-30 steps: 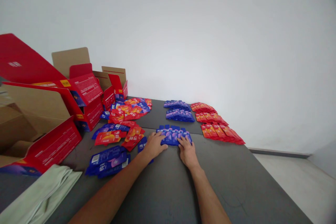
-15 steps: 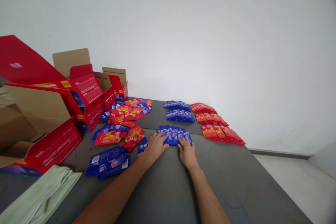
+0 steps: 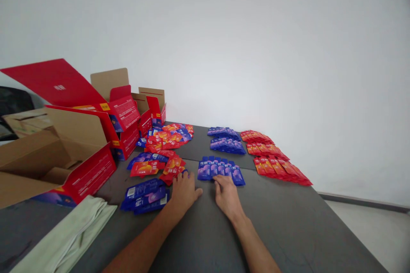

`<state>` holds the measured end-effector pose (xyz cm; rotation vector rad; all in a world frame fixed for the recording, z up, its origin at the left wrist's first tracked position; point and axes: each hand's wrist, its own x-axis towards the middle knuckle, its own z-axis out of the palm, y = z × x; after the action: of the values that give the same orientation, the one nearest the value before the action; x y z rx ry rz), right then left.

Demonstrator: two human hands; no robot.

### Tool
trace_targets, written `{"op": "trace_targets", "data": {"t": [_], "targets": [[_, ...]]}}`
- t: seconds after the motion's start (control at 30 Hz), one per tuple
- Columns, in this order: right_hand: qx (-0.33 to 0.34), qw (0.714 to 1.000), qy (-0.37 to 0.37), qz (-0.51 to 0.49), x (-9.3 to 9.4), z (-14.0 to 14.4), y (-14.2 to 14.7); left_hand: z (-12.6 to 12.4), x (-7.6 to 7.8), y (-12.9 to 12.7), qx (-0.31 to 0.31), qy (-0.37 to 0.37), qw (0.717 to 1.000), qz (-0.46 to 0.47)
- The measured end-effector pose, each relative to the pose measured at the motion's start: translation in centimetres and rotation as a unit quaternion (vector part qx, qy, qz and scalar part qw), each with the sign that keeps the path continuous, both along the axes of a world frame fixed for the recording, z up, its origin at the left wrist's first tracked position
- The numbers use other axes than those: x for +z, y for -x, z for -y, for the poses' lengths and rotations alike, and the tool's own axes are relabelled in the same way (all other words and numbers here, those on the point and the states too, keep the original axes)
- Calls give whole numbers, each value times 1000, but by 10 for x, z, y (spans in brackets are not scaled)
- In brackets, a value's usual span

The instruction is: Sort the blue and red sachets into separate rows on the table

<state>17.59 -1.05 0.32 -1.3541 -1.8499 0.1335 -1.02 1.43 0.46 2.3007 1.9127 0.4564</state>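
A fanned row of several blue sachets (image 3: 205, 169) lies on the dark table in front of me. At its lower edge, my right hand (image 3: 228, 196) has its fingers curled and closed on a blue sachet of that row, hiding part of it. To the left of the row, my left hand (image 3: 184, 192) lies with thumb apart, over a blue sachet that it almost wholly covers. Red sachets (image 3: 173, 168) are just beyond its fingers. Beside the left wrist is a loose pile of blue sachets (image 3: 145, 196).
Open red cartons (image 3: 91, 177) stand along the left, with a folded pale green cloth (image 3: 70, 234) before them. A mixed heap of sachets (image 3: 169, 136) lies behind. Farther back are fanned blue stacks (image 3: 227, 145); fanned red stacks (image 3: 278, 167) lie at right, before a white wall.
My left hand has left the blue row and moved left onto the separate blue sachet. The right hand's fingers have curled at the row's lower edge. The view has shifted slightly left.
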Motion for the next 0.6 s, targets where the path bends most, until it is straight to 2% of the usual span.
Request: {"op": "trace_targets", "data": {"t": [0.17,0.3,0.43,0.5,0.6], "targets": [[74,997,22,-26,7,18,31,6,-3,1,44,31,998,16],[83,995,39,-32,7,22,38,0,2,6,58,-5,998,32],[96,993,64,-39,8,25,42,-3,9,15,40,-33,998,46],[101,991,72,-45,9,25,44,-3,14,19,44,-41,995,81],[86,990,80,-84,11,26,45,-5,19,21,64,-51,979,187]]}}
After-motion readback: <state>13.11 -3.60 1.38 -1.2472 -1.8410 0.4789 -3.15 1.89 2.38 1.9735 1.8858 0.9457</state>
